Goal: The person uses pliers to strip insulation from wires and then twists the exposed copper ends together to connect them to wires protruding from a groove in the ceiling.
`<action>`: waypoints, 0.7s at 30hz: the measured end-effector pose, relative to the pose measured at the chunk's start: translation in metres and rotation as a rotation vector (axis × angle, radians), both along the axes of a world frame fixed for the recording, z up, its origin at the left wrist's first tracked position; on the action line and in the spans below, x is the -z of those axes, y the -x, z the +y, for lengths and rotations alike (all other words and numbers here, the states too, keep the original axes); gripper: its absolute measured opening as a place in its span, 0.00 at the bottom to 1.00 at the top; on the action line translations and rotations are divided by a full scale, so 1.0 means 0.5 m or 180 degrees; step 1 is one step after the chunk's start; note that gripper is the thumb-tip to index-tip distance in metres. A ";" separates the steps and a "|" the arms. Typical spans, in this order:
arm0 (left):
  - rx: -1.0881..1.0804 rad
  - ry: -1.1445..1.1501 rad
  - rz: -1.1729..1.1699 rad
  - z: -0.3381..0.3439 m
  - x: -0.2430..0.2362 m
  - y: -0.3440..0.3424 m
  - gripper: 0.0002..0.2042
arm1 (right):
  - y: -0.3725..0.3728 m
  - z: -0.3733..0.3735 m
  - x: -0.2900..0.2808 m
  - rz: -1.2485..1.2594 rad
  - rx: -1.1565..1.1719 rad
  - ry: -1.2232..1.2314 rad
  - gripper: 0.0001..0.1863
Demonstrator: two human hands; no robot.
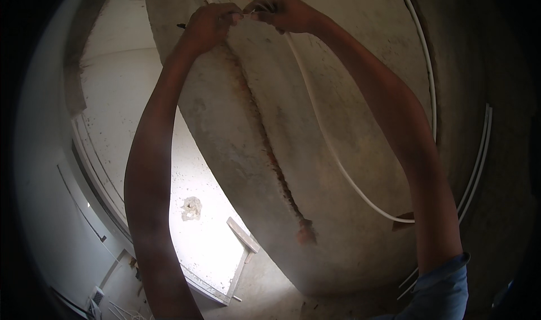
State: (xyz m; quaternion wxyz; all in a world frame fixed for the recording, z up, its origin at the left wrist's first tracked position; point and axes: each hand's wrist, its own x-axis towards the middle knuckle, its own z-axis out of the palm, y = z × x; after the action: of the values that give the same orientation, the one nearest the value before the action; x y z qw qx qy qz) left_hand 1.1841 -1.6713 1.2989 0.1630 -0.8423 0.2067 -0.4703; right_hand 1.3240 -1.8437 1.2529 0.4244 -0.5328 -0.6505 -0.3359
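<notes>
thin white cable [321, 128], curving down the grey concrete wall [360, 66], top end pinched high up

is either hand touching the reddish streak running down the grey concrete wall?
No: the left hand and right hand pinch the thin white cable near the top, well above the reddish streak.

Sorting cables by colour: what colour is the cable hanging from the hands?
White; the cable shows best in the head view, against the grey concrete wall.

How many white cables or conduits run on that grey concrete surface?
3: a white cable curving down from the left hand and right hand, a thin one further right, a paired run at the far right. Others may be hidden.
</notes>
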 end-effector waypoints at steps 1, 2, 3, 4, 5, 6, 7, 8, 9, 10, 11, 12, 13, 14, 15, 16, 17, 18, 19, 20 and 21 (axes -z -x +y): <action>0.0046 -0.0135 -0.0065 0.000 -0.001 -0.001 0.12 | 0.000 -0.001 0.001 -0.0048 0.0002 -0.0018 0.14; 0.0109 -0.0271 -0.0127 -0.002 -0.002 -0.005 0.12 | -0.008 -0.006 0.000 -0.0093 0.0021 -0.0037 0.14; 0.0171 -0.0406 -0.0191 -0.003 -0.002 -0.007 0.12 | -0.015 -0.009 -0.001 -0.0139 0.0038 -0.0056 0.15; 0.0151 -0.0347 -0.0153 -0.003 -0.001 -0.010 0.12 | -0.022 -0.010 -0.003 -0.0167 0.0022 -0.0078 0.15; 0.0132 -0.0291 -0.0116 -0.007 0.000 -0.012 0.12 | -0.029 -0.011 -0.006 -0.0196 0.0007 -0.0104 0.16; 0.0113 -0.0236 -0.0080 -0.010 0.000 -0.014 0.12 | -0.036 -0.011 -0.007 -0.0226 -0.0009 -0.0129 0.16; 0.0075 -0.0252 -0.0056 -0.010 0.000 -0.015 0.12 | -0.042 -0.007 -0.006 -0.0182 -0.0077 -0.0076 0.16; 0.0040 -0.0271 -0.0033 -0.007 -0.002 -0.017 0.12 | -0.045 -0.003 -0.006 -0.0139 -0.0143 -0.0025 0.16; 0.0004 -0.0291 -0.0011 -0.004 -0.005 -0.019 0.13 | -0.048 -0.001 -0.006 -0.0096 -0.0210 0.0025 0.15; 0.0017 -0.0165 0.0115 0.000 -0.006 -0.020 0.13 | -0.050 0.001 -0.006 -0.0043 -0.0259 0.0095 0.15; 0.0029 -0.0039 0.0240 0.004 -0.005 -0.021 0.13 | -0.050 0.002 -0.005 0.0009 -0.0309 0.0167 0.15; 0.0040 0.0088 0.0365 0.007 -0.004 -0.023 0.14 | -0.049 0.002 -0.005 0.0062 -0.0361 0.0238 0.15; 0.0123 0.0112 0.0357 0.010 -0.002 -0.026 0.13 | -0.048 0.002 -0.007 0.0042 -0.0435 0.0255 0.15; 0.0199 0.0137 0.0347 0.014 0.001 -0.026 0.12 | -0.047 0.003 -0.009 0.0019 -0.0515 0.0273 0.14; 0.0274 0.0163 0.0337 0.016 0.003 -0.025 0.12 | -0.045 0.004 -0.011 -0.0004 -0.0596 0.0292 0.14; 0.0368 0.0040 0.0283 0.019 0.002 -0.024 0.12 | -0.044 0.005 -0.013 0.0006 -0.0661 0.0311 0.14; 0.0466 -0.0075 0.0229 0.023 0.001 -0.023 0.11 | -0.045 0.008 -0.017 0.0018 -0.0721 0.0338 0.14; 0.0564 -0.0190 0.0175 0.027 0.000 -0.023 0.11 | -0.046 0.011 -0.020 0.0029 -0.0781 0.0365 0.15; 0.0567 -0.0210 0.0161 0.029 -0.001 -0.024 0.11 | -0.048 0.013 -0.022 0.0096 -0.0772 0.0380 0.14; 0.0567 -0.0229 0.0150 0.031 -0.001 -0.026 0.11 | -0.047 0.013 -0.022 0.0166 -0.0765 0.0397 0.14; 0.0568 -0.0249 0.0138 0.033 -0.001 -0.028 0.10 | -0.045 0.014 -0.022 0.0235 -0.0756 0.0414 0.13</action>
State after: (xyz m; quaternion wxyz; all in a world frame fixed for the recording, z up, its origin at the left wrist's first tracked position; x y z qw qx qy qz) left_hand 1.1982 -1.6546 1.2996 0.1486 -0.8235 0.3027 -0.4562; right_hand 1.3465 -1.8366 1.2637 0.4494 -0.4904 -0.7134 -0.2206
